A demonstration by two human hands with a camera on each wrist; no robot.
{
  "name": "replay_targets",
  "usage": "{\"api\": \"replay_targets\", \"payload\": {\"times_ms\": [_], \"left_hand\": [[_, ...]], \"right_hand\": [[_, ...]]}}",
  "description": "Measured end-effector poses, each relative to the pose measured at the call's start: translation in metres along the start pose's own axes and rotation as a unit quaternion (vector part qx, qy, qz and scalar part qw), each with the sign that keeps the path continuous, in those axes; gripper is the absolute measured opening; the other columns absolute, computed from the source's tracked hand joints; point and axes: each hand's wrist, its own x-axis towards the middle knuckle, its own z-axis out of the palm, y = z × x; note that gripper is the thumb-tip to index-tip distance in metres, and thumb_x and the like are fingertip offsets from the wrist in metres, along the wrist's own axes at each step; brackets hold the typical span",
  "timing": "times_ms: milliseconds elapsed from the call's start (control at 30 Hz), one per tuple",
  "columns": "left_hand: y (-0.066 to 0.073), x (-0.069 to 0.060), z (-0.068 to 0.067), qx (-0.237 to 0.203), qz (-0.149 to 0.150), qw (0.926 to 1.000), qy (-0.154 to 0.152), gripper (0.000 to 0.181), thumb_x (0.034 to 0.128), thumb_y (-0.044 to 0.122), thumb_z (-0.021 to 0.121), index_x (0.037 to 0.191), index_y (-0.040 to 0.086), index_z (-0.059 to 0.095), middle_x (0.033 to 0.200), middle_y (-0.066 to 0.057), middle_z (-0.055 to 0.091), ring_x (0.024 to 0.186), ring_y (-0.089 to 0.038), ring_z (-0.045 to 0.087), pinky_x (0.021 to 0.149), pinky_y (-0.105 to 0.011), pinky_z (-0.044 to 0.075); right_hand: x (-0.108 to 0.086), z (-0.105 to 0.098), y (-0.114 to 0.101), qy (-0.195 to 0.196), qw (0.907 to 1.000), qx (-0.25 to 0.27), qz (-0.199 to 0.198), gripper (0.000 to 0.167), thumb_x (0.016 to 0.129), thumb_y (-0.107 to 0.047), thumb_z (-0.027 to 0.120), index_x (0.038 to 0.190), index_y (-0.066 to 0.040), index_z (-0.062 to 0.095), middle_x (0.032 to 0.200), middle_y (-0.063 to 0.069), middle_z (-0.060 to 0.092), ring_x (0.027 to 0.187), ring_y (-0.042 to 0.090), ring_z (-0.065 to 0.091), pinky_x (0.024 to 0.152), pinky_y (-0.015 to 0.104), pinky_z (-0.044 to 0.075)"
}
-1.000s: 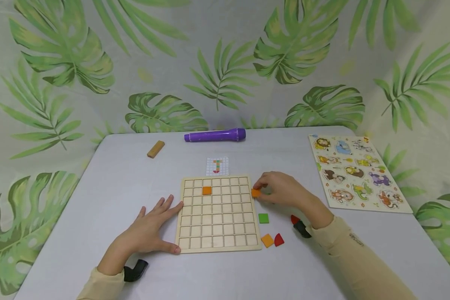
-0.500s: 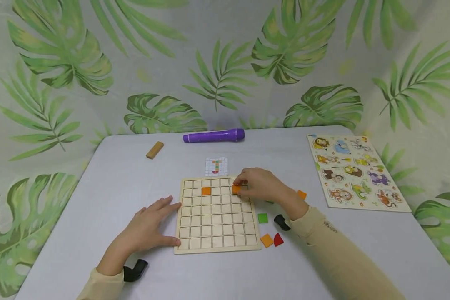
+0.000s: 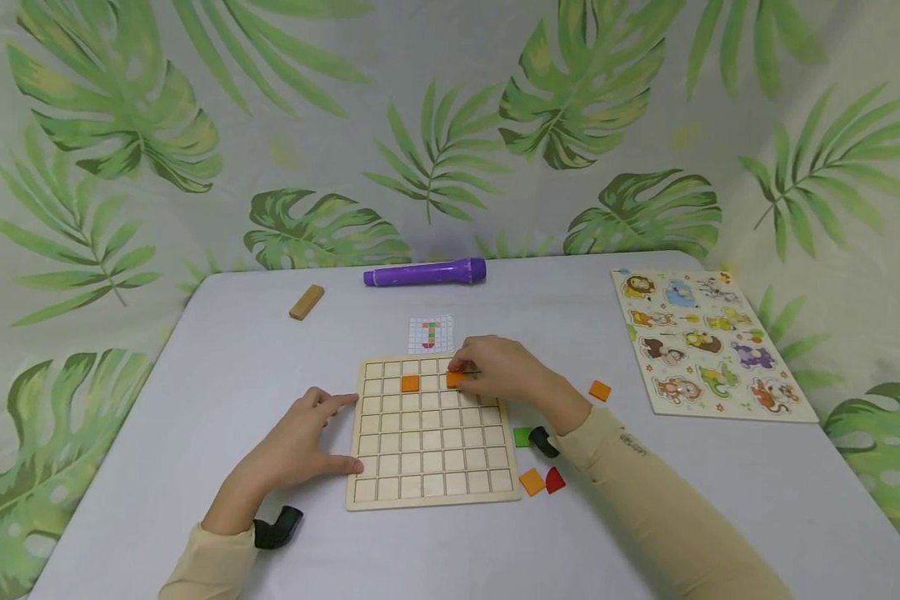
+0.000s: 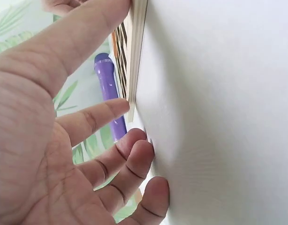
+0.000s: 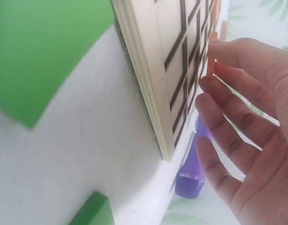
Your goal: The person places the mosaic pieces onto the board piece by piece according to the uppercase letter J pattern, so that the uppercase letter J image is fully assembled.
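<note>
A pale wooden grid board [image 3: 433,502] lies on the white table. One orange square tile [image 3: 410,383] sits in a cell near its top left. Over the upper right cells, my right hand [image 3: 506,371] pinches another orange square tile [image 3: 453,380] between thumb and fingers; the right wrist view shows this tile [image 5: 211,61] edge-on. I cannot tell whether it touches the board. My left hand [image 3: 294,442] rests at the board's left edge, thumb and index finger touching it, the other fingers loosely bent. Behind the board lies a small pattern card [image 3: 431,333].
Right of the board lie a green tile [image 3: 522,437], partly hidden, an orange tile [image 3: 532,482], a red quarter-circle [image 3: 555,479] and another orange tile [image 3: 600,390]. A purple microphone-shaped tube [image 3: 424,273], a wooden block [image 3: 307,302] and an animal puzzle board [image 3: 708,346] lie farther off.
My right hand has carried the orange tile leftward from the board's right edge to over its upper cells. My left hand stays at the left edge, its fingers drawn in a little.
</note>
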Motion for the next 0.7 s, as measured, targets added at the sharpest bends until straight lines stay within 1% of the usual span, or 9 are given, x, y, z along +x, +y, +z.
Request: {"api": "replay_targets", "payload": {"times_ms": [100, 333, 567, 700], "left_hand": [[-0.0022, 0.0018, 0.0002, -0.011, -0.002, 0.9999, -0.008, 0.104, 0.0712, 0.049, 0.1, 0.158, 0.015, 0.053, 0.123, -0.01, 0.055, 0.111, -0.025, 0.053, 0.093, -0.046, 0.049], [-0.0049, 0.0031, -0.0005, -0.031, -0.002, 0.9994, -0.018, 0.108, 0.0709, 0.047, 0.1, 0.161, 0.017, 0.049, 0.121, -0.009, 0.051, 0.11, -0.026, 0.049, 0.093, -0.044, 0.046], [-0.0057, 0.0039, -0.0001, -0.037, -0.001, 0.9991, -0.021, 0.109, 0.0704, 0.048, 0.1, 0.162, 0.017, 0.049, 0.117, -0.008, 0.049, 0.106, -0.024, 0.045, 0.09, -0.039, 0.043], [-0.0057, 0.0042, 0.0, -0.04, -0.001, 0.9989, -0.023, 0.109, 0.0703, 0.047, 0.101, 0.162, 0.018, 0.049, 0.117, -0.008, 0.049, 0.106, -0.024, 0.045, 0.089, -0.039, 0.042]], "right_hand": [[0.0023, 0.0023, -0.0014, -0.002, 1.0, -0.002, 0.002, 0.024, 0.1, -0.025, 0.077, 0.12, -0.013, 0.081, 0.11, -0.002, 0.074, 0.093, 0.013, 0.061, 0.089, 0.034, 0.055], [0.0044, 0.0053, -0.0033, -0.003, 1.0, -0.006, 0.005, 0.025, 0.1, -0.025, 0.077, 0.122, -0.014, 0.081, 0.114, -0.001, 0.074, 0.1, 0.014, 0.067, 0.094, 0.039, 0.057], [0.0044, 0.0041, -0.0064, -0.004, 0.9999, -0.009, 0.006, 0.025, 0.1, -0.025, 0.077, 0.122, -0.014, 0.081, 0.116, 0.0, 0.074, 0.103, 0.016, 0.068, 0.095, 0.04, 0.058], [0.0056, 0.006, -0.0064, -0.003, 0.9999, -0.011, 0.005, 0.024, 0.1, -0.024, 0.077, 0.122, -0.014, 0.081, 0.116, -0.001, 0.074, 0.1, 0.015, 0.067, 0.094, 0.039, 0.057]]}}
